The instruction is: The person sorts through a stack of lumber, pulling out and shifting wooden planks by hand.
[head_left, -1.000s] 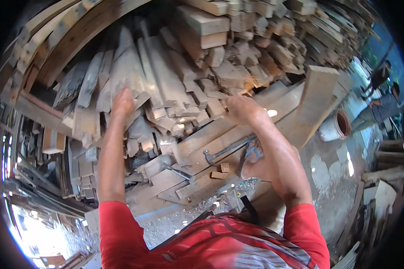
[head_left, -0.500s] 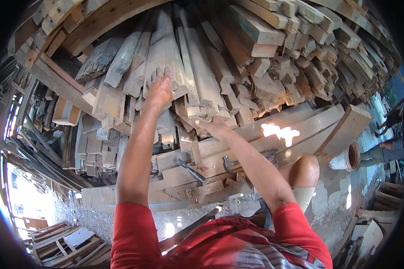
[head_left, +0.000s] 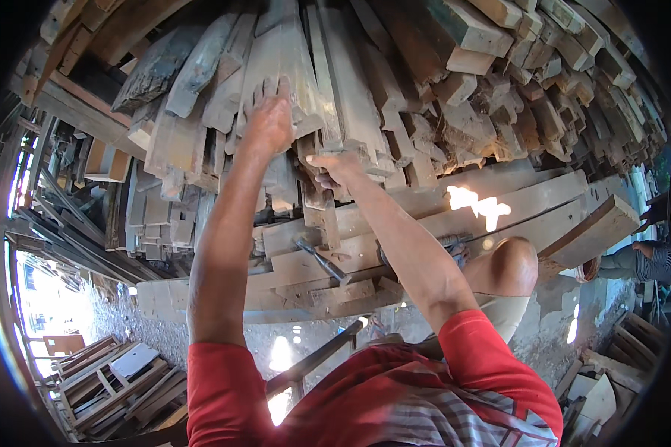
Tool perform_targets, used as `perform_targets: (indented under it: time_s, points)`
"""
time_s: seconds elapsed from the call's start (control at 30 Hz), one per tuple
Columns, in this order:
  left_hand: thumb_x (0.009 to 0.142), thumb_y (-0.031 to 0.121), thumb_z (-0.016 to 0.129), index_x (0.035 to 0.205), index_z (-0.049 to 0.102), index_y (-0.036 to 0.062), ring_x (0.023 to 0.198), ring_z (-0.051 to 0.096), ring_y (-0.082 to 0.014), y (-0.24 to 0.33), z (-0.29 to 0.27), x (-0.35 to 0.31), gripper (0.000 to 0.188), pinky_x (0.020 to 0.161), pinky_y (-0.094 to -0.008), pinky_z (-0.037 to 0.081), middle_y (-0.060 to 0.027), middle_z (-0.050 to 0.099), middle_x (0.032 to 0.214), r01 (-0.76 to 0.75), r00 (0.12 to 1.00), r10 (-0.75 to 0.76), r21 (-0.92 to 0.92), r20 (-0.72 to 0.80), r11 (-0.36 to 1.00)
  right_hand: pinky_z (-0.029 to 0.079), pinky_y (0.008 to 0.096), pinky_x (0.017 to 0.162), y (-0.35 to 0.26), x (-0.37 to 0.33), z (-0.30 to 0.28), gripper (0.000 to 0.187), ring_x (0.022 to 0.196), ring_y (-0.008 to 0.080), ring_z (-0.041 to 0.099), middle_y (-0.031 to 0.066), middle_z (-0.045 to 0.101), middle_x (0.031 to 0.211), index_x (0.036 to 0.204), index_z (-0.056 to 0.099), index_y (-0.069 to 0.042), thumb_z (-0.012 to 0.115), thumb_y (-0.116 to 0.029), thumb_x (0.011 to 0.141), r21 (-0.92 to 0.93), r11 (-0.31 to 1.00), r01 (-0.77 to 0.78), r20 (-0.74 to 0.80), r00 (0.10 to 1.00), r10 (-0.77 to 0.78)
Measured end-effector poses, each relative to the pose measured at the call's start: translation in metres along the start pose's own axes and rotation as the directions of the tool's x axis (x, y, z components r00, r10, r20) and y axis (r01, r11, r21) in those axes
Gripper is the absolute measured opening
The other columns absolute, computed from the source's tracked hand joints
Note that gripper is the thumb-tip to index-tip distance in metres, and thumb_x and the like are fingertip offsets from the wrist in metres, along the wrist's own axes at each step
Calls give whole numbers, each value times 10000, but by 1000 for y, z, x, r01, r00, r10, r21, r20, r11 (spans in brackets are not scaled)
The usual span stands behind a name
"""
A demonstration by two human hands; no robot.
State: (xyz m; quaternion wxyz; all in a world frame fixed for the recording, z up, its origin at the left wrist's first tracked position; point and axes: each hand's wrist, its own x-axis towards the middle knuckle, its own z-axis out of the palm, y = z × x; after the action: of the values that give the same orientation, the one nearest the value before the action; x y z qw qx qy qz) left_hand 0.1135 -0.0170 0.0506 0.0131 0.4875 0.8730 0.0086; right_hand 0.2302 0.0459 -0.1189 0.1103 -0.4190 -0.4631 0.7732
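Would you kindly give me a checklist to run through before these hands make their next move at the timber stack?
1. Left hand laid on a board: ok.
2. Right hand gripping firmly: cannot tell, partly hidden.
3. Hands gloved: not ok, both bare.
4. Dark tool away from the hands: ok, on the lower planks.
5. Striped-shirted co-worker clear of the hands: ok, at far right.
6. Timber stack stable: cannot tell.
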Motion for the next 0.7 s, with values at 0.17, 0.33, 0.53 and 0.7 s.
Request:
perform_targets:
  time_s: [0.17,0.33,0.53,0.7]
  points:
    - [773,104,767,1606,229,-8,1520,294,-433,1,-4,3,997,1253,-442,305,-344,349,1584,-46,998,46,-22,-31,999,590,324,450,-1,-4,2,214,613,217,706,141,703,843,879,670,70,813,-63,791,177,984,31,59,997,-42]
    - [830,142,754,1607,222,-19,1420,459,-434,0,1,-3,955,1196,-464,387,-313,516,1472,-60,971,98,174,-220,983,606,319,445,3,-15,2,174,603,235,707,166,701,834,888,655,101,761,-2,796,196,977,81,36,995,-89]
    - [788,155,781,1628,156,10,1512,312,-433,-6,-1,9,1057,1251,-436,314,-319,304,1620,-41,999,40,52,22,998,638,307,544,-4,-29,-10,101,588,151,651,75,665,788,904,675,16,750,-23,849,268,961,71,66,994,-92]
    - [785,118,799,1633,193,42,1531,264,-449,-10,-5,-2,1045,1263,-465,286,-309,252,1647,-41,995,38,-32,-92,999,628,290,592,-22,-49,-46,95,565,101,587,46,641,760,922,664,-3,740,-51,893,463,884,-61,161,987,-16]
